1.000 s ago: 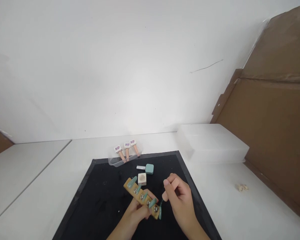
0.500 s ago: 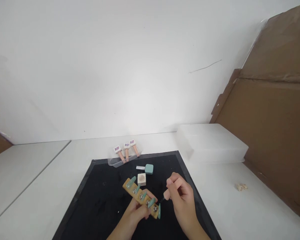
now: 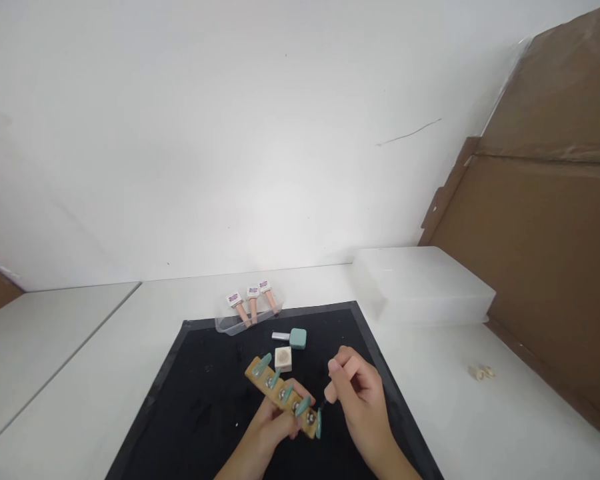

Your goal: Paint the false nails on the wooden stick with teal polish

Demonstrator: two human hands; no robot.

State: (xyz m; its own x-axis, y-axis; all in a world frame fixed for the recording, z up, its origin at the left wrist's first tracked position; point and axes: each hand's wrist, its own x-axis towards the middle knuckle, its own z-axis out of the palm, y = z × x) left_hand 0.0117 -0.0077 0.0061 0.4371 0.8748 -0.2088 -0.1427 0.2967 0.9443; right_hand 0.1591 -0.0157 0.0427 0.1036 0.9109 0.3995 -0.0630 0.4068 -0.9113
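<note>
As the bar (image 3: 277, 393) slants toward four o'clock, the brush (image 3: 323, 403) hangs by its last green tip (image 3: 319, 424)

While the left hand (image 3: 275, 425) grips the bar between thumb and fingers from its six o'clock side, the long axis runs from about ten o'clock to about four, above the black mat (image 3: 200, 380). More green tips (image 3: 303, 405) stand along it; the last one sits at the four o'clock end, its own length lying nearly twelve to six. The right hand (image 3: 364, 398), at two o'clock from that tip, pinches a peach handle (image 3: 332, 392) between thumb and fingers. From this pinch the last green tip lies toward seven o'clock, and the handle slopes roughly that way, so the dark brush ends just beside the tip's twelve o'clock end. Whether bristles and tip touch is too small to tell. The left thumb is nearer to the tip than the right fingers are; only the brush reaches into the space between. Beyond the bar, toward twelve o'clock, a white square pot (image 3: 283, 359) stands on the mat, with a green bottle (image 3: 298, 339) lying just past it.
</note>
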